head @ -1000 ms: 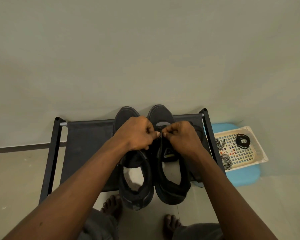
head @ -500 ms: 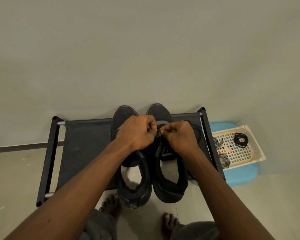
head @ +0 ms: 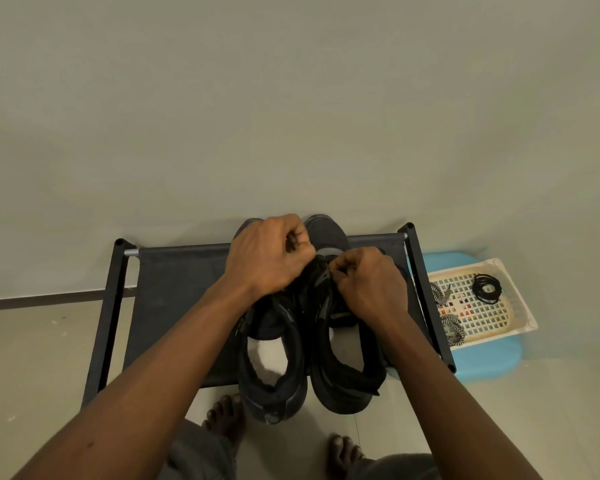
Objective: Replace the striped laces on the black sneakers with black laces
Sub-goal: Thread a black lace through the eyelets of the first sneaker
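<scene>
Left hand [head: 267,254], right hand [head: 371,282] pinching black lace [head: 318,271] at sneaker [head: 343,386], striped laces [head: 452,329] in basket [head: 521,301]

The black sneakers [head: 340,389] have matt, cloth-like uppers with a soft, fuzzy pale lining. The rack's shelf [head: 181,299] is matt black fabric, stretched on a bare silver metal tube [head: 131,252] and matt black posts [head: 110,306]. The cream basket [head: 520,306] and blue stool [head: 482,358] look like smooth plastic. The striped laces [head: 452,327] are woven cloth. The floor [head: 32,358] is smooth tile and the wall [head: 291,98] matt.
</scene>
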Available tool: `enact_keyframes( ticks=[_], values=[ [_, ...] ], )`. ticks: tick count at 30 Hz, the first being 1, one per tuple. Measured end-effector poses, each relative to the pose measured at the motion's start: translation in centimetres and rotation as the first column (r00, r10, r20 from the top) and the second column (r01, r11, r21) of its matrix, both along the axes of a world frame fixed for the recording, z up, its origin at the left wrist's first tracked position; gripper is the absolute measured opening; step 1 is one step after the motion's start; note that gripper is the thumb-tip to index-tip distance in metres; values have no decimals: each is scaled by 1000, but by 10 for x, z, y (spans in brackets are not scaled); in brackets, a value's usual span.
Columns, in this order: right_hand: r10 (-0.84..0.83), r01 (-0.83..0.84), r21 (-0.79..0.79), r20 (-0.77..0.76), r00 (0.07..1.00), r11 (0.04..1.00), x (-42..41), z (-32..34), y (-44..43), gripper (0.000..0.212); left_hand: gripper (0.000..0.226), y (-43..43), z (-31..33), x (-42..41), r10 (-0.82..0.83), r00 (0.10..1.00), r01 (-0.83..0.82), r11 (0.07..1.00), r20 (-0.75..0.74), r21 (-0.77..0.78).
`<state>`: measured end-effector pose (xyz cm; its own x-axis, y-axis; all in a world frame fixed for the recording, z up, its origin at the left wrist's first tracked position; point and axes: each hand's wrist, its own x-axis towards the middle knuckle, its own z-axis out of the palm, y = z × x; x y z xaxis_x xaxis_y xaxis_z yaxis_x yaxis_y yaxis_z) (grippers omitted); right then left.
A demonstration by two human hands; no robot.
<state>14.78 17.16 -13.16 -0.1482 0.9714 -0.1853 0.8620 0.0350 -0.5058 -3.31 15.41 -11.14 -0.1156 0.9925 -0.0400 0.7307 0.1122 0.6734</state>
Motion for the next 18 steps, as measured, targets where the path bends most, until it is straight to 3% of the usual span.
enact_keyframes(
  ticks=[6,10,12,13,14,16,18],
  values=[
    [4,-4,-12,-22,1000,1000,0,0,0,10,11,3,6,-13,178,926,-192,981,333,11],
    [7,-8,-24,-40,999,1000,0,-2,1,10,20,6,15,-11,304,680,-295,947,667,-131],
    [7,-8,-29,-46,999,1000,0,-2,1,10,22,7,14,-5,339,578,-271,938,743,-217],
    [8,-10,-26,-44,999,1000,0,-2,1,11,22,7,11,-2,337,575,-236,941,746,-243],
    [11,-12,-22,-36,999,1000,-1,-2,1,11,21,7,7,0,313,649,-194,949,693,-247],
    [20,-20,-15,-13,1000,1000,-2,-1,1,11,13,7,1,3,125,928,-58,979,351,-196],
    [23,-23,-22,10,1000,1000,-3,1,2,10,4,3,-2,9,-60,997,67,975,39,-213]
  ],
)
